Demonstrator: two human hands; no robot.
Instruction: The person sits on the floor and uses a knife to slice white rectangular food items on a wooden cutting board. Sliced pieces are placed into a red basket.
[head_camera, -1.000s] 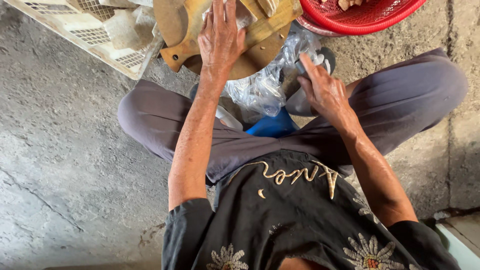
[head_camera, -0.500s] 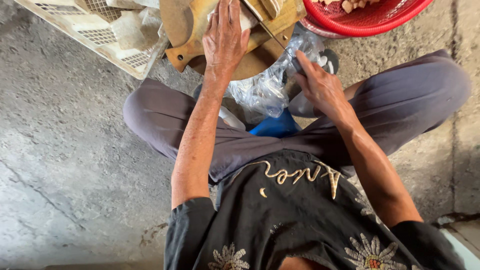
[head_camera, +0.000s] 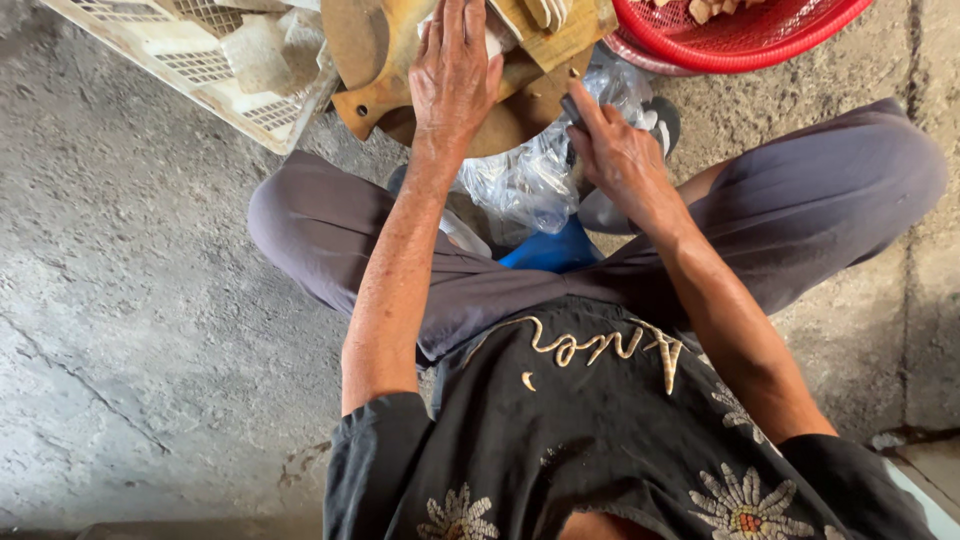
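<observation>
My left hand lies flat, fingers stretched out, on a pale piece that rests on a round brown wooden board at the top of the view. Most of that piece is hidden under the palm. My right hand is closed around a thin dark handle at the board's near edge, and its working end is hidden. A crumpled clear plastic bag sits between my knees, just below both hands.
A red mesh basket with pale chunks stands at the top right. At the top left is a white slotted plastic crate. A blue object sits under the bag. Rough concrete floor spreads to the left.
My right hand has left the plastic bag and moved up to the board's edge, now gripping the dark handle. The left hand stays pressed on the board.
</observation>
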